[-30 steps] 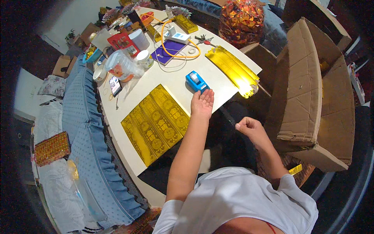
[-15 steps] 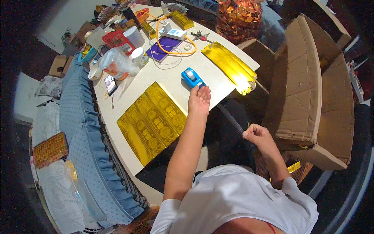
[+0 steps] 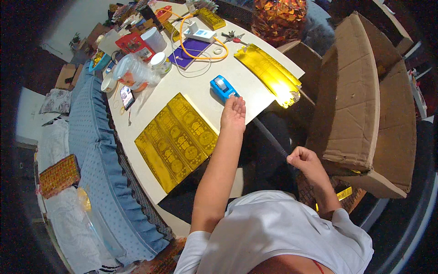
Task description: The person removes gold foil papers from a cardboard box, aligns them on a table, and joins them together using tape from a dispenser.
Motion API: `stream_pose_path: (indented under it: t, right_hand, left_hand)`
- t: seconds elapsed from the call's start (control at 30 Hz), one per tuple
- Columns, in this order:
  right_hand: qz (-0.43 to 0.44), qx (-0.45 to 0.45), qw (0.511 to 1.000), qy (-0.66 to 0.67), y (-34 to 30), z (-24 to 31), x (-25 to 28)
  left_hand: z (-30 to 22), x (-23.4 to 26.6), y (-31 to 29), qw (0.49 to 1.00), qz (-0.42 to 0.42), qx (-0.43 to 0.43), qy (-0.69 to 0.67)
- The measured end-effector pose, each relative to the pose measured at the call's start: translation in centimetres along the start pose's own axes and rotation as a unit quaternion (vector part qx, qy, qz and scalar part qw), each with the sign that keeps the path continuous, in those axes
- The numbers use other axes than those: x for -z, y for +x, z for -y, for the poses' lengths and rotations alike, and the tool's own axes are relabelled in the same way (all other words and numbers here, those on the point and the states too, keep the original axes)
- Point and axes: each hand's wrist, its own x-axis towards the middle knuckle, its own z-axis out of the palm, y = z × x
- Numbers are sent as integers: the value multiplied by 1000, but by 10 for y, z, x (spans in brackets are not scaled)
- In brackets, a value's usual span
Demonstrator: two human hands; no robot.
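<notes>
Tape [image 3: 270,136] shows clearer now, stretched past table edge [image 3: 256,108], right hand [image 3: 305,160] pinching it, can't tell if left hand [image 3: 233,117] grips dispenser [image 3: 222,88].

A home, seemingly a living room, is indicated by the long soft furniture [image 3: 89,118], which is dressed in frilled, dotted blue fabric, and by the patterned cushion [image 3: 55,101]. Everyday belongings are spread over the pale surface [image 3: 250,93]: a phone [image 3: 127,97], a bowl [image 3: 108,83] and keys [image 3: 232,35]. A leafy plant [image 3: 74,41] is seen near the white wall [image 3: 86,20]
</notes>
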Motion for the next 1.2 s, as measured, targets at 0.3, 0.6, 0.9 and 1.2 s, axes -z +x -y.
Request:
stream_pose_path:
  t: [0.3, 0.6, 0.9, 1.2]
  right_hand:
    - [-13, -40, 999, -6, 1, -3, -1]
    - [-2, -37, 999, -23, 12, -19, 5]
    - [-52, -10, 999, 2, 10, -12, 2]
    - [90, 97, 991, -25, 37, 39, -54]
  left_hand:
    - [14, 10, 12, 1000, 3, -28, -2]
    - [22, -2, -3, 996, -29, -78, 3]
    - [14, -19, -35, 964, -13, -250, 92]
    - [-89, 2, -134, 744, 39, -652, 140]
